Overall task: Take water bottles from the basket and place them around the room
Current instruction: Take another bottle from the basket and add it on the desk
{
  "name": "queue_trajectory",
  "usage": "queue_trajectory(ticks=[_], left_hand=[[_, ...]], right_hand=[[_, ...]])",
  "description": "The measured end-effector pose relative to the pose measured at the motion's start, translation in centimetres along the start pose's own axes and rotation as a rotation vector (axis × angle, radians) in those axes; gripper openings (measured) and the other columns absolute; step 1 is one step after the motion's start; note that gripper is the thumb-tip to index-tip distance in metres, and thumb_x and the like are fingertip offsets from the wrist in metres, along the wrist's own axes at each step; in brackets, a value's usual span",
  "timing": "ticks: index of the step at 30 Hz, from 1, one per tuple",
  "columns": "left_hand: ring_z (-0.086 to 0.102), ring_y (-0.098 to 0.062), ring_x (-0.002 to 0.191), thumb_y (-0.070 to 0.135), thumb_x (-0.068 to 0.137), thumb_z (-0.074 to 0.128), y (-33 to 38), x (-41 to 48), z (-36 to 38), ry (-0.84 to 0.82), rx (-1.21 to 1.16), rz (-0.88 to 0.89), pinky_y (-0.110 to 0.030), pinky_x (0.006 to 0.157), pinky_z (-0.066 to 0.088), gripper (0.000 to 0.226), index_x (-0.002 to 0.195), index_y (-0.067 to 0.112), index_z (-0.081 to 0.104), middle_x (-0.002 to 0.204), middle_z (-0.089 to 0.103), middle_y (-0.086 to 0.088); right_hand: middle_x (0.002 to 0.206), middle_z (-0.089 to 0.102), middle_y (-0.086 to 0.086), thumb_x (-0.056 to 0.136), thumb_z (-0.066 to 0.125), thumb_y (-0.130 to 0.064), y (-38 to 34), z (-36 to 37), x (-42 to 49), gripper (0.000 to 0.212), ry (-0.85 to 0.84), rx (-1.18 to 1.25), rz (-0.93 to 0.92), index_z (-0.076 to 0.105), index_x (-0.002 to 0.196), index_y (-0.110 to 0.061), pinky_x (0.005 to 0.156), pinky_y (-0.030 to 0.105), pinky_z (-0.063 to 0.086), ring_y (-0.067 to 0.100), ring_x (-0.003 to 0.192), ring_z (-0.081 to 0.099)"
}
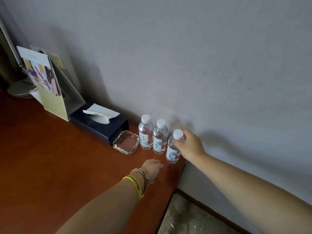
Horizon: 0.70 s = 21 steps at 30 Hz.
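Note:
Three clear water bottles with white caps and pale labels stand in a row on the reddish wooden desk (50, 166), close to the wall. The left bottle (145, 135) and the middle bottle (160, 138) stand free. My right hand (190, 145) grips the right bottle (172, 149) near its neck; the bottle stands upright by the desk's right end. My left hand (152, 168), with a yellow band and bead bracelets on the wrist, rests palm down on the desk just in front of the bottles, holding nothing. No basket is in view.
A glass ashtray (126, 142) sits left of the bottles, with a dark tissue box (101, 124) behind it. A brochure stand (49, 85) and a monitor base (20, 89) are at the far left. The desk's right edge drops to carpet (194, 220).

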<state>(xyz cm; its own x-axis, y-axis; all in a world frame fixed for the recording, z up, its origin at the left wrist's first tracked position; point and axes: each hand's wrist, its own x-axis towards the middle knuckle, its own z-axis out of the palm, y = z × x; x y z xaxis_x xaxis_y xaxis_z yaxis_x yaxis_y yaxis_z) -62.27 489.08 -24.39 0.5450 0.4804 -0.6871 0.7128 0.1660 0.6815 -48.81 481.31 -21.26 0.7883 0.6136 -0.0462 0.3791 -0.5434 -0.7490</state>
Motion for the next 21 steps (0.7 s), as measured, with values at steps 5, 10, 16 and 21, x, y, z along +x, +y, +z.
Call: queue_trajectory(ticks=[5, 10, 16, 21], left_hand=[[0.059, -0.025, 0.107, 0.018, 0.092, 0.051, -0.3, -1.1, -1.1, 0.071, 0.011, 0.061, -0.033, 0.081, 0.053, 0.038, 0.130, 0.013, 0.053, 0.125, 0.057, -0.008], [0.054, -0.002, 0.073, 0.020, 0.090, 0.054, 1.3, -2.9, -3.9, 0.173, 0.160, 0.278, -0.012, 0.056, 0.044, 0.032, 0.120, 0.011, 0.061, 0.088, 0.058, 0.008], [0.060, -0.022, 0.100, 0.027, 0.088, 0.051, 4.6, -6.7, -3.4, 0.209, 0.697, 0.487, -0.032, 0.093, 0.048, 0.031, 0.111, 0.011, 0.064, 0.113, 0.065, -0.009], [0.060, -0.028, 0.108, 0.025, 0.090, 0.049, 5.1, -9.5, 5.3, -0.014, 1.097, 0.635, -0.033, 0.089, 0.047, 0.032, 0.110, 0.005, 0.065, 0.115, 0.066, -0.013]], right_hand=[[0.104, 0.062, -0.005, 0.074, 0.073, -0.030, -0.9, 0.2, -1.8, 0.047, -0.021, 0.090, 0.048, 0.051, 0.115, -0.024, 0.078, 0.030, 0.048, 0.017, 0.096, 0.059], [0.103, 0.045, -0.010, 0.072, 0.075, -0.028, -1.2, -1.0, -5.0, 0.071, -0.030, 0.004, 0.084, 0.039, 0.132, -0.021, 0.075, 0.023, 0.038, 0.010, 0.092, 0.045], [0.099, 0.068, 0.002, 0.078, 0.071, -0.030, -1.8, -5.2, -10.7, 0.024, -0.243, -0.301, 0.207, 0.068, 0.095, -0.014, 0.075, 0.026, 0.047, 0.021, 0.094, 0.063], [0.085, 0.066, 0.020, 0.083, 0.053, -0.004, 0.6, -9.4, -17.3, 0.019, -0.269, -0.502, 0.260, 0.072, 0.082, -0.005, 0.075, 0.034, 0.051, 0.033, 0.084, 0.063]])
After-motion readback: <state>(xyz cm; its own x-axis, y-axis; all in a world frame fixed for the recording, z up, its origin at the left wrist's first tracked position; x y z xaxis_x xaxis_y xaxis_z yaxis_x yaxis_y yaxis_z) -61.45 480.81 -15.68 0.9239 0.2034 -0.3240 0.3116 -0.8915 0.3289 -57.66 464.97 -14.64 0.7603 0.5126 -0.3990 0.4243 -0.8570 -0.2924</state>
